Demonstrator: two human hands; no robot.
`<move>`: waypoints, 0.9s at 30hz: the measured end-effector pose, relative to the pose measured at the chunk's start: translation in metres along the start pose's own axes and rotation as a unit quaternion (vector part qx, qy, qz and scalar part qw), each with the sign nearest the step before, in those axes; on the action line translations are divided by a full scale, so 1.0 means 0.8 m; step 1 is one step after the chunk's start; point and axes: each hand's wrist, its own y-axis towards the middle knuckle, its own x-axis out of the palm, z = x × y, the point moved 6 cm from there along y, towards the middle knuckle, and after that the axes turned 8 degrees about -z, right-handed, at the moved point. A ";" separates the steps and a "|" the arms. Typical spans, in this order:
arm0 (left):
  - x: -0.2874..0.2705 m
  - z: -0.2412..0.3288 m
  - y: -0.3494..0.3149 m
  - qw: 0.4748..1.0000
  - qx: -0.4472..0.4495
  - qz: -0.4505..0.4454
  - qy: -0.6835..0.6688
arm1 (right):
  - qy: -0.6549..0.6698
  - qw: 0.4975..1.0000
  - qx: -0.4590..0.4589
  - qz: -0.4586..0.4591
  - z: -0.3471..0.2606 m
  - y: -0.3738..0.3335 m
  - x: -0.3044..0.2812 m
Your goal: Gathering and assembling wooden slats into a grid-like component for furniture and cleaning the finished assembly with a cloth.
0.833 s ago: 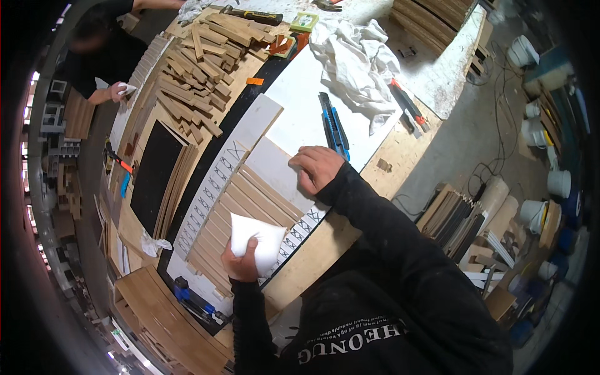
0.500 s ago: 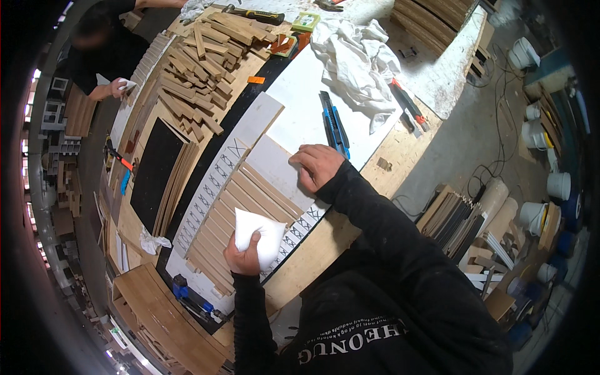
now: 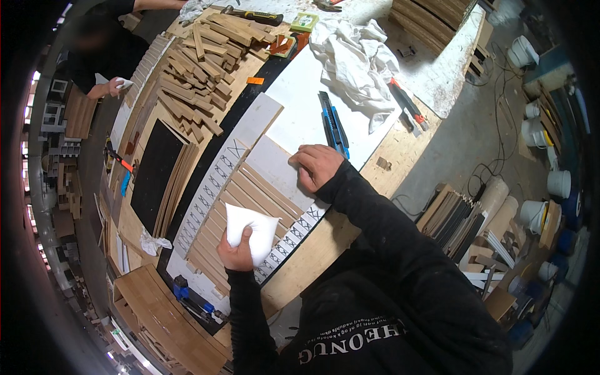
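My left hand grips a plump white pouch, thumb pressed into its side. The pouch hangs over a row of thin wooden slats laid side by side on a pale panel. Strips with hand-drawn black crosses run along both ends of the slats. My right hand rests on the grey-white board beyond the slats, fingers loosely bent, thumb apart, holding nothing. Just past it lies a blue utility knife.
A heap of short wood pieces and stacked dark panels lie to the left. Farther back are a crumpled white cloth, a red-and-black cutter and a hammer. A blue clamp sits near left. Another person works across the bench.
My left hand has moved slightly left with the white pouch, which has tilted a little. My right hand stays in place.
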 end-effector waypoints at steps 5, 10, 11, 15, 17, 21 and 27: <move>-0.004 0.002 0.010 1.000 0.010 0.006 -0.016 | 0.010 1.000 0.003 -0.002 0.000 0.000 -0.001; -0.009 0.003 0.019 1.000 0.018 0.012 -0.020 | 0.008 1.000 -0.003 0.003 -0.001 0.001 -0.001; -0.010 0.005 0.022 1.000 0.013 0.011 -0.018 | 0.008 1.000 -0.004 0.003 -0.001 0.001 -0.001; -0.015 0.006 0.035 1.000 0.017 0.015 -0.018 | 0.002 1.000 -0.002 0.008 0.000 0.001 -0.001; -0.021 0.006 0.044 1.000 0.015 0.023 -0.001 | 0.000 1.000 -0.004 0.010 0.000 0.001 -0.002; -0.032 0.012 0.063 0.997 0.020 0.055 0.057 | 0.004 1.000 -0.003 0.008 0.000 0.001 0.000; -0.043 0.012 0.101 0.993 0.061 0.077 0.058 | 0.006 1.000 -0.001 -0.003 -0.002 0.001 -0.004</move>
